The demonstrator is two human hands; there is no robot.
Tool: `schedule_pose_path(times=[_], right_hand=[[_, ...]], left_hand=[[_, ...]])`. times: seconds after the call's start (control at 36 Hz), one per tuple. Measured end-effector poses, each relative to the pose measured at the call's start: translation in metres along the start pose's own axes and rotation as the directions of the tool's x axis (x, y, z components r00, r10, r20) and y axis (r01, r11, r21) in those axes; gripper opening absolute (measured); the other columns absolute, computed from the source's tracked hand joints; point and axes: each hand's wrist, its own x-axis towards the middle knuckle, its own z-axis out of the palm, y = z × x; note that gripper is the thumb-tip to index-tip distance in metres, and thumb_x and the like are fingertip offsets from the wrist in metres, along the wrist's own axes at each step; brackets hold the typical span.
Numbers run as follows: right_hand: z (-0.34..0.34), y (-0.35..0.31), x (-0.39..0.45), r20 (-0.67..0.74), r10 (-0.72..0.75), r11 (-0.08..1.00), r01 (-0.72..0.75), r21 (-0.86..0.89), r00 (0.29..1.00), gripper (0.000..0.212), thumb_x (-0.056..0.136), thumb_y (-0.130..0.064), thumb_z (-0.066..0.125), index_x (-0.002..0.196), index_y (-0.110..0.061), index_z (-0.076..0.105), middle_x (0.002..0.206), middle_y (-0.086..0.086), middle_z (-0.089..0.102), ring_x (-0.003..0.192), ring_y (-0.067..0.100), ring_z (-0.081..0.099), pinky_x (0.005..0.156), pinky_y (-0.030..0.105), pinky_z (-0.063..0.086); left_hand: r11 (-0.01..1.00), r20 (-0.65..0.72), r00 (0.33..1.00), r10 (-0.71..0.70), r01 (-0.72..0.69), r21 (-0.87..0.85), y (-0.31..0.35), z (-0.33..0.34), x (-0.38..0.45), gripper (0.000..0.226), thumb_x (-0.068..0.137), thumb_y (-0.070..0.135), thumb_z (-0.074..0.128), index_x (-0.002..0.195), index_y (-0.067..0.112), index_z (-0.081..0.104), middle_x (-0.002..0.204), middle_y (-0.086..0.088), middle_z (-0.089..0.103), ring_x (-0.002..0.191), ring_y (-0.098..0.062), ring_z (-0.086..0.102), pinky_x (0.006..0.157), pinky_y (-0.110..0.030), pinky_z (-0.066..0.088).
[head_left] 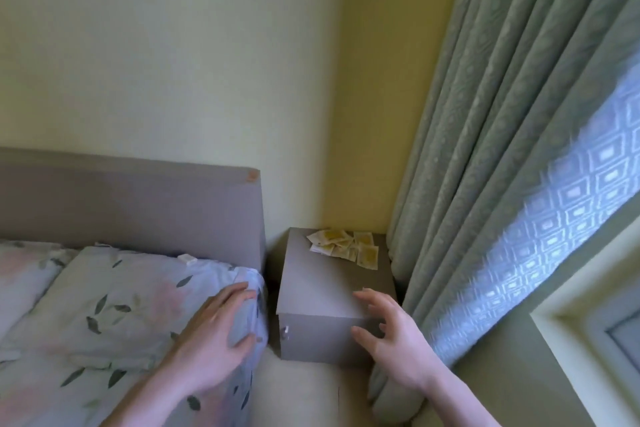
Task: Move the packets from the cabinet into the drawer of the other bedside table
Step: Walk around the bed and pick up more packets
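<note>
A grey bedside table (322, 282) stands in the corner between the bed and the curtain. Several small yellow-and-white packets (346, 244) lie scattered on the far right of its top. Its front face carries a small metal knob (285, 332) at the left, and the front is closed. My right hand (388, 333) hovers with spread fingers at the table's near right corner, holding nothing. My left hand (218, 336) rests flat on the edge of the floral bedding, fingers apart.
The bed with floral bedding (114, 308) and a grey headboard (138, 204) fills the left. A heavy green curtain (502, 149) hangs just right of the table, with a window frame (588, 322) beyond. A small white object (187, 259) lies on the pillow.
</note>
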Motion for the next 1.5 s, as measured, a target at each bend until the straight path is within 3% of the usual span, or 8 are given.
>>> schedule_pose_path(times=[0.25, 0.61, 0.72, 0.81, 1.03, 1.14, 1.33, 1.5], right_hand=[[-0.032, 0.053, 0.104, -0.065, 0.162, 0.986, -0.159, 0.046, 0.985, 0.053, 0.089, -0.029, 0.074, 0.136, -0.040, 0.054, 0.137, -0.025, 0.047, 0.127, -0.005, 0.047, 0.107, 0.015, 0.037], [-0.045, 0.150, 0.311, 0.138, 0.383, 0.918, -0.394, 0.054, 0.913, 0.049, 0.093, -0.026, 0.070, 0.137, -0.035, 0.051, 0.137, -0.015, 0.046, 0.120, 0.002, 0.048, 0.099, 0.015, 0.036], [-0.045, 0.173, 0.355, 0.157, 0.452, 0.888, -0.459, 0.017, 0.878, 0.047, 0.093, -0.023, 0.068, 0.137, -0.029, 0.052, 0.137, -0.013, 0.048, 0.115, 0.004, 0.047, 0.095, 0.016, 0.037], [-0.040, 0.200, 0.393, 0.146, 0.511, 0.855, -0.519, 0.016, 0.847, 0.046, 0.092, -0.023, 0.069, 0.134, -0.029, 0.053, 0.134, -0.012, 0.049, 0.114, 0.004, 0.047, 0.091, 0.016, 0.037], [-0.013, 0.289, 0.474, 0.069, 0.629, 0.775, -0.631, 0.012, 0.774, 0.037, 0.095, -0.028, 0.068, 0.129, -0.026, 0.054, 0.122, -0.010, 0.056, 0.113, 0.009, 0.053, 0.097, 0.026, 0.045], [0.006, 0.336, 0.510, -0.022, 0.646, 0.763, -0.644, 0.059, 0.763, 0.030, 0.090, -0.034, 0.074, 0.114, -0.026, 0.058, 0.102, -0.013, 0.061, 0.096, 0.010, 0.059, 0.082, 0.027, 0.050], [0.052, 0.413, 0.548, -0.221, 0.686, 0.726, -0.675, 0.134, 0.693, 0.038, 0.082, -0.036, 0.081, 0.109, -0.029, 0.056, 0.114, 0.001, 0.061, 0.097, 0.019, 0.062, 0.080, 0.041, 0.057], [0.083, 0.439, 0.555, -0.381, 0.673, 0.683, -0.731, -0.009, 0.634, 0.067, 0.070, -0.048, 0.085, 0.123, -0.018, 0.057, 0.121, 0.008, 0.056, 0.107, 0.032, 0.059, 0.083, 0.047, 0.056]], left_hand=[[0.995, 0.213, 0.973, 0.087, -0.095, 0.030, 0.007, 0.039, 0.179, 0.064, 0.089, 0.042, 0.066, 0.146, 0.032, 0.041, 0.155, 0.022, 0.025, 0.141, -0.003, 0.033, 0.114, -0.017, 0.023], [0.997, 0.319, 0.944, -0.082, 0.077, 0.026, -0.002, 0.122, 0.374, 0.060, 0.088, 0.043, 0.064, 0.144, 0.036, 0.043, 0.155, 0.024, 0.023, 0.145, -0.005, 0.031, 0.118, -0.032, 0.031], [0.996, 0.302, 0.949, -0.094, 0.090, 0.025, -0.009, 0.154, 0.420, 0.058, 0.088, 0.036, 0.067, 0.142, 0.029, 0.049, 0.158, 0.016, 0.028, 0.144, -0.005, 0.033, 0.117, -0.015, 0.020], [0.993, 0.339, 0.933, -0.120, 0.120, 0.022, -0.021, 0.186, 0.459, 0.058, 0.089, 0.035, 0.064, 0.144, 0.030, 0.046, 0.161, 0.014, 0.023, 0.144, -0.009, 0.033, 0.116, -0.017, 0.023], [0.984, 0.271, 0.947, -0.175, 0.179, 0.007, -0.057, 0.263, 0.565, 0.036, 0.087, 0.024, 0.067, 0.122, 0.030, 0.063, 0.136, 0.013, 0.056, 0.121, -0.013, 0.056, 0.106, -0.024, 0.041], [0.940, 0.161, 0.932, -0.323, 0.337, -0.061, -0.084, 0.294, 0.615, 0.029, 0.084, 0.033, 0.072, 0.111, 0.029, 0.066, 0.120, 0.009, 0.063, 0.096, -0.019, 0.065, 0.091, -0.036, 0.051], [0.872, 0.173, 0.855, -0.489, 0.487, 0.060, -0.116, 0.347, 0.670, 0.064, 0.080, 0.063, 0.069, 0.133, 0.030, 0.054, 0.137, 0.002, 0.053, 0.129, -0.024, 0.047, 0.104, -0.040, 0.041], [0.810, 0.183, 0.790, -0.586, 0.564, 0.160, -0.131, 0.380, 0.691, 0.084, 0.073, 0.080, 0.063, 0.133, 0.022, 0.050, 0.137, -0.002, 0.054, 0.130, -0.029, 0.045, 0.099, -0.044, 0.038]])
